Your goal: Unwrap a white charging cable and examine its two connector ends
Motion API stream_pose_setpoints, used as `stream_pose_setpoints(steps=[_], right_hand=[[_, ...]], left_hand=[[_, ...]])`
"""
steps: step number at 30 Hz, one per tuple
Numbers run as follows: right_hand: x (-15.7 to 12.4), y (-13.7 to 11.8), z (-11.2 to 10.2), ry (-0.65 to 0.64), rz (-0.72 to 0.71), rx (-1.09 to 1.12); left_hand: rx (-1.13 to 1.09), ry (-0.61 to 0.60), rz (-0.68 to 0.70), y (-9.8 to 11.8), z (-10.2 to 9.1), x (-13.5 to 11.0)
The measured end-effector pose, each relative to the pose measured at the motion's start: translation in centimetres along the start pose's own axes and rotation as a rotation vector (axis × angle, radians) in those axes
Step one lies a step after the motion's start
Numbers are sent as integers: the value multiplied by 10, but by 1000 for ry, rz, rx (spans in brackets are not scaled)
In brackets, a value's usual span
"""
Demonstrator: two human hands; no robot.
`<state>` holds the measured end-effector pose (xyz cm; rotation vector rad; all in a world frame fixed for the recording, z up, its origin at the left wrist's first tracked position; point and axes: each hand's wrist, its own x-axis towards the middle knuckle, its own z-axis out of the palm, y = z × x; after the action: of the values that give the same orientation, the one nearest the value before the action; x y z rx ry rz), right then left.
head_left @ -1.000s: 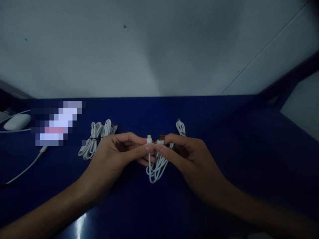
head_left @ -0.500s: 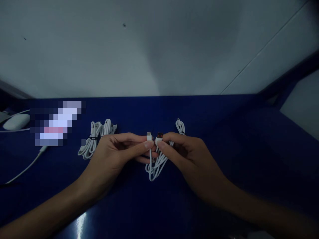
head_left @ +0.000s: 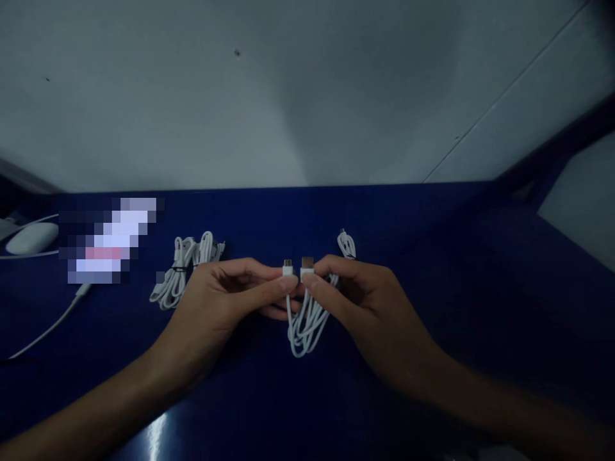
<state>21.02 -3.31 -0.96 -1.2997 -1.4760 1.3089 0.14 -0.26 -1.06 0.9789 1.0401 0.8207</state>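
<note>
A white USB cable (head_left: 307, 333) hangs in loose loops between my two hands, above a dark blue table (head_left: 307, 410). My left hand (head_left: 235, 288) pinches its small plug (head_left: 287, 267) between thumb and fingers, metal tip upward. With thumb and forefinger, my right hand (head_left: 360, 291) grips the wider USB-A plug (head_left: 307, 264), its metal end also pointing up. The two plugs stand side by side, a small gap apart. Part of the coil is hidden behind the fingers of both hands.
Bundled white cables (head_left: 175, 272) lie left of my hands, partly covered by the left one. Another tied cable (head_left: 346, 244) lies beyond my right hand. Farther left are a pixelated bright device (head_left: 120, 234), its white cord (head_left: 50, 326) and a white rounded object (head_left: 32, 238). A pale wall (head_left: 192, 115) rises behind.
The USB-A plug has turned, so its metal face shows instead of the orange-dark opening. The small plug has turned slightly too, and the loops have swung a little right and lower.
</note>
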Motion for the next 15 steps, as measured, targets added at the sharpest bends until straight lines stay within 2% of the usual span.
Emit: stream_pose_setpoints(steps=[15], right_hand=[[0,0,-1,-11,-21,18]], left_hand=[[3,-22,-1,-1,-1,0]])
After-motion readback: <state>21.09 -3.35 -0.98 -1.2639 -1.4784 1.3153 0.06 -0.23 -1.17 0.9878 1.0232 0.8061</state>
